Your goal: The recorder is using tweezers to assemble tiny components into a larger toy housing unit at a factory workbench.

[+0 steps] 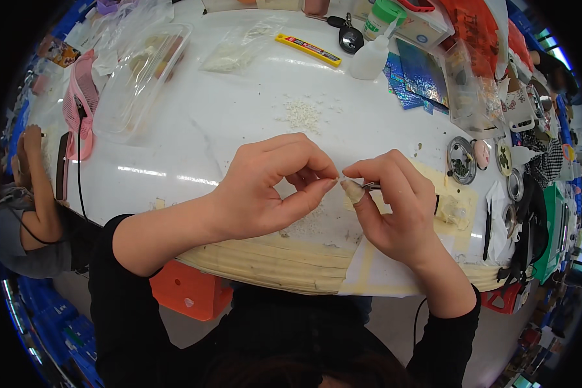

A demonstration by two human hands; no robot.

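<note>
Over the middle of the white table, my left hand point(262, 187) is closed in a pinch, thumb against forefinger. Whatever sits between those fingertips is too small to name. Close by on the right, my right hand point(398, 210) is curled around a slim metal tool point(371, 186), mostly hidden by the fingers; it could be tweezers. A pale wrap covers the right thumb's tip point(354, 191). The two hands' fingertips almost meet. Beyond them lies a loose pile of tiny white pieces point(302, 115), and more of these are scattered under my left hand point(301, 226).
A yellow cutter-like tool point(308, 50), a white squeeze bottle point(370, 58) and car keys point(350, 39) lie at the back. Clear plastic boxes point(142, 84) stand left. Round metal dishes point(461, 160) are at right. Another person's arm point(39, 174) shows far left.
</note>
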